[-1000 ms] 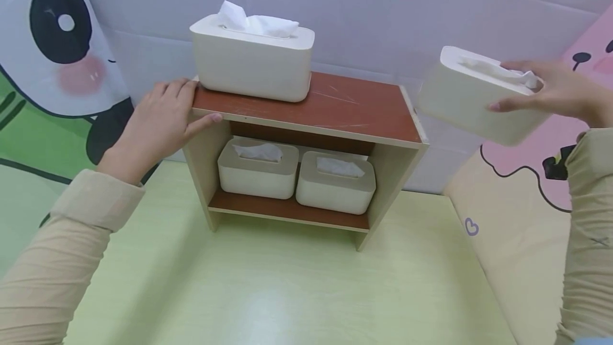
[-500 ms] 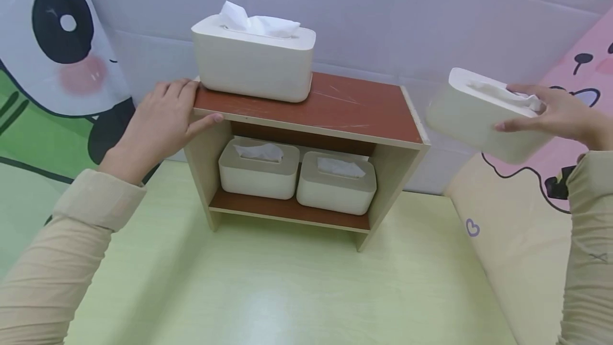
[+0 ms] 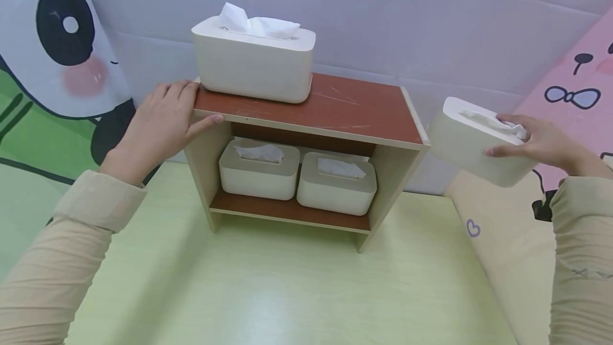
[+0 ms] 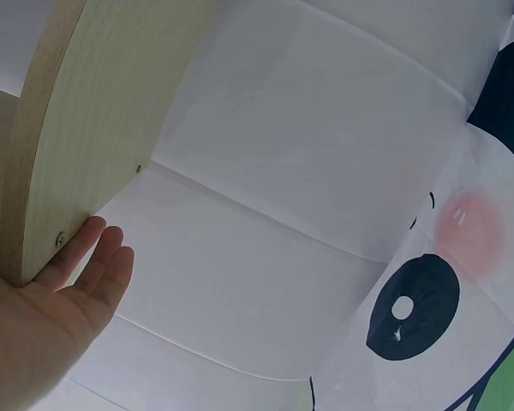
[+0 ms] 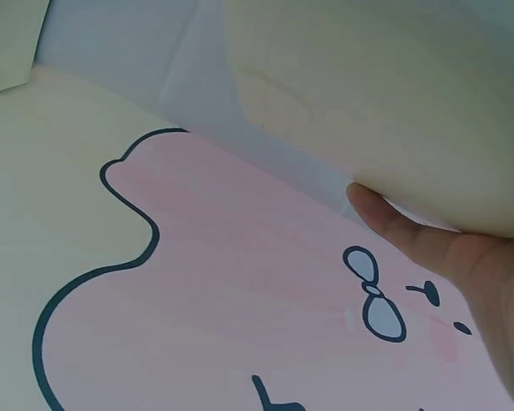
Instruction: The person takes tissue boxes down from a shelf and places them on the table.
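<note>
A cream tissue box [image 3: 469, 140] with white tissue in its slot hangs tilted in the air, right of a small two-tier shelf [image 3: 359, 113]. My right hand [image 3: 546, 142] grips it from above at its right end, thumb [image 5: 381, 214] on the near long side. My left hand [image 3: 153, 126] rests on the shelf's top left corner, thumb along the front edge; in the left wrist view its fingers [image 4: 103, 265] lie loosely extended beside the side panel [image 4: 103, 120]. Another tissue box [image 3: 254, 68] stands on the left of the red-brown top.
Two more tissue boxes, left [image 3: 258, 180] and right [image 3: 335, 190], sit side by side on the lower tier. The shelf stands on a pale yellow-green table [image 3: 287, 292], before a whitish wall covering [image 3: 364, 20] with cartoon prints on both sides.
My right hand has lowered the held tissue box, drifting slightly left in the last half second. My left hand stays at the shelf's corner, and the other boxes have not moved.
</note>
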`<action>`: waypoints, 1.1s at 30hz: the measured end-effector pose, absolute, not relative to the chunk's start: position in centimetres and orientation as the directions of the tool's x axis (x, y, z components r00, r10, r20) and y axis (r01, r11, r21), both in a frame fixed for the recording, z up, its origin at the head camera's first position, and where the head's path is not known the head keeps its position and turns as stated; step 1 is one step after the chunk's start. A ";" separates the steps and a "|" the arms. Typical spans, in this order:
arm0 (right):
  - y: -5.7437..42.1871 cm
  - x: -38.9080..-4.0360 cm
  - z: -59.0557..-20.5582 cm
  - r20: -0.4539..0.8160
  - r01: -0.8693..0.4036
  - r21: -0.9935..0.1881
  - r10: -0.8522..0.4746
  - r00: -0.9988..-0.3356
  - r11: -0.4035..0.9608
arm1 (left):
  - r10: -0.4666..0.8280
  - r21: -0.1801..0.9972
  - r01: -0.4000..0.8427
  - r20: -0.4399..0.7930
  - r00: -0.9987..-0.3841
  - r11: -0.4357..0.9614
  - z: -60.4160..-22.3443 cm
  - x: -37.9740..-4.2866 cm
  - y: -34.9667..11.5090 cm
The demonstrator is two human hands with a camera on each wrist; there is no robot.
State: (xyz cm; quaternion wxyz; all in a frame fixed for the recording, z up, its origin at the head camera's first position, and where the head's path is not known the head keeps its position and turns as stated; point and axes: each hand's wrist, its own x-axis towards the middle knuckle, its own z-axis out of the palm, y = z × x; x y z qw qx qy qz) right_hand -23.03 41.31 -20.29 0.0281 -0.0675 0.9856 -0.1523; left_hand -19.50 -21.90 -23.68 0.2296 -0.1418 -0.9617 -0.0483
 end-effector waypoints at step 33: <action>42.6 -22.3 -33.8 -0.043 -0.165 -0.365 -0.193 -0.980 0.916 | 0.253 0.023 0.298 0.469 -0.846 0.954 -23.8 -19.4 -21.9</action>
